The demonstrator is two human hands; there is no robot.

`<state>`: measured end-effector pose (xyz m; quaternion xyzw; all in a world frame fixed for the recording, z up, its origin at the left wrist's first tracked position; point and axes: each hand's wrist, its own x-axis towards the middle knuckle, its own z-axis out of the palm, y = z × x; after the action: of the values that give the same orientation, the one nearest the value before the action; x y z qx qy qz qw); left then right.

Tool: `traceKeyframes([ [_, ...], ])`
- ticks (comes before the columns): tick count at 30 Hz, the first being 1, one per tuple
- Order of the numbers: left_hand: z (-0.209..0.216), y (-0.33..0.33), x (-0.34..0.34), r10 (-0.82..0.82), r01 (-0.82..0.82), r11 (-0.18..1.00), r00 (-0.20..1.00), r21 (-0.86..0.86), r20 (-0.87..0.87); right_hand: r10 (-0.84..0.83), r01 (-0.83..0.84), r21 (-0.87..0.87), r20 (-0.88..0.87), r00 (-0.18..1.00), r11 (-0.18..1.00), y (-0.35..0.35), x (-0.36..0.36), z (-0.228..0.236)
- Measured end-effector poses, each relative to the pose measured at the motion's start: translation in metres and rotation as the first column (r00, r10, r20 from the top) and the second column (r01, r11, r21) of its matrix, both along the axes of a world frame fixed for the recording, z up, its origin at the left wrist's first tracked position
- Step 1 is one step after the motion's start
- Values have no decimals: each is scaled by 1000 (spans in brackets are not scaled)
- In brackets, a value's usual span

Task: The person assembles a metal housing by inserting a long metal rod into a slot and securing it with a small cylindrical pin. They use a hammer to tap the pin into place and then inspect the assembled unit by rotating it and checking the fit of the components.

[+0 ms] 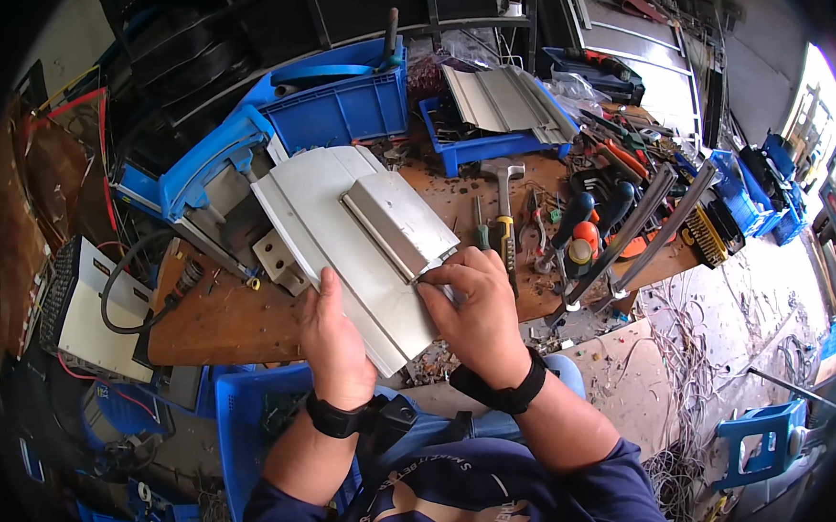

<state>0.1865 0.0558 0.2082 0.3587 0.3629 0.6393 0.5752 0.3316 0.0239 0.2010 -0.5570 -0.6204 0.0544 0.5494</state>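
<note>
A wide silver-grey metal panel (311,202) with ridged long edges lies tilted in front of me, above the wooden workbench (218,321). On its face rests a shorter metal profile (397,212) with a rolled edge. My left hand (338,342) grips the panel's near left edge, thumb on top and fingers hidden below. At the profile's near right end, my right hand (480,308) is closed, with thumb and forefinger pinched at the corner. Whether a small part sits between those fingertips is hidden.
A hammer (504,199), a green-handled screwdriver (481,229) and pliers (535,220) lie right of the panel. Blue crates (336,112) stand behind, one bearing more metal panels (504,99). Two upright metal bars (620,240) rise at the right. Cut wires (689,373) litter the floor.
</note>
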Motion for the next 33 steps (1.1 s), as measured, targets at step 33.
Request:
traceKeyframes([
  [33,-55,-17,-1,347,-128,877,835,462,-427,65,-66,-128,-12,998,990,-1,4,-50],
])
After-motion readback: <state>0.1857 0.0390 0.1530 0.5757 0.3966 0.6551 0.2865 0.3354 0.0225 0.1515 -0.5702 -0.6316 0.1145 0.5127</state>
